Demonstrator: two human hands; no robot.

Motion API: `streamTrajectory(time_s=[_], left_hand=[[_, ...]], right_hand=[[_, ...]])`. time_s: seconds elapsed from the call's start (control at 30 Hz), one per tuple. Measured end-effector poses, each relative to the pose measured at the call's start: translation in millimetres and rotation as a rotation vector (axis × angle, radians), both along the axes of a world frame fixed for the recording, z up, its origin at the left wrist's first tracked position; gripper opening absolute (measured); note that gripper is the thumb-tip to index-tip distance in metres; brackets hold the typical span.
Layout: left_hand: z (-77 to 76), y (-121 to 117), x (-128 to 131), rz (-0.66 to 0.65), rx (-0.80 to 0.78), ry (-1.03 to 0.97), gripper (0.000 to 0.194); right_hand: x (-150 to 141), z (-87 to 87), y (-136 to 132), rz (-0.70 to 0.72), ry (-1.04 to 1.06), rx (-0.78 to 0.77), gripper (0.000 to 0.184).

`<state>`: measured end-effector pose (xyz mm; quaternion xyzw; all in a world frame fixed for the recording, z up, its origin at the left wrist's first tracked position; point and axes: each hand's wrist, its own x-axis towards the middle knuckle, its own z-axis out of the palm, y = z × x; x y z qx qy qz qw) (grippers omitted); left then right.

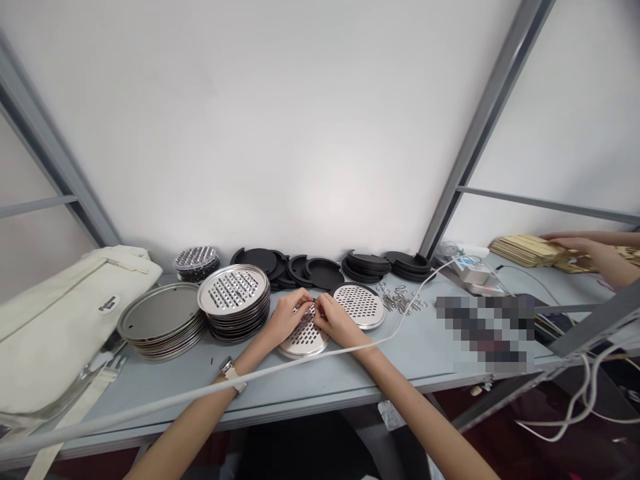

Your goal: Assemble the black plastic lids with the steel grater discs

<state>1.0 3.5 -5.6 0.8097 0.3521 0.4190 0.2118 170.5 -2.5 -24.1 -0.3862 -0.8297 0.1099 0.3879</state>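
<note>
My left hand (290, 316) and my right hand (332, 320) meet over a round metal grater plate (303, 341) with slots, which lies on the table. The fingers of both hands are pinched closed near its far edge. What they hold is too small and hidden to make out. Right beside my right hand rests another round grater plate (357, 303) with a black rim piece under its far side. Farther right lies a loose heap of small metal wire hooks (401, 299). To the left of my left hand stands a tall stack of round grater plates (235, 291).
Plain round metal plates (161, 312) are stacked at the left, near a cream bag (65, 320). Black round holders (324, 272) line the wall. A white cable (200, 392) crosses in front of my forearms. At right, another person's hand (583, 247) touches stacked wooden pieces (525, 251).
</note>
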Motion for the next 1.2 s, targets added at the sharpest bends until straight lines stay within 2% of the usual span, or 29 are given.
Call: streamTrajectory(time_s=[0.67,0.93,1.2], left_hand=[[5.1,-7.4,-0.8,-0.057,0.070,0.165,0.014],[2.5,-7.8,1.0,-0.037,0.083,0.161,0.014],[1.3,-4.8,2.1,-0.003,0.117,0.116,0.017]], right_hand=[[-3.2,-0.3,-1.2,-0.062,0.035,-0.042,0.016],[-3.4,-0.3,-0.6,-0.059,0.029,-0.029,0.016],[-1.9,7.2,-2.2,-0.065,0.149,0.002,0.009]])
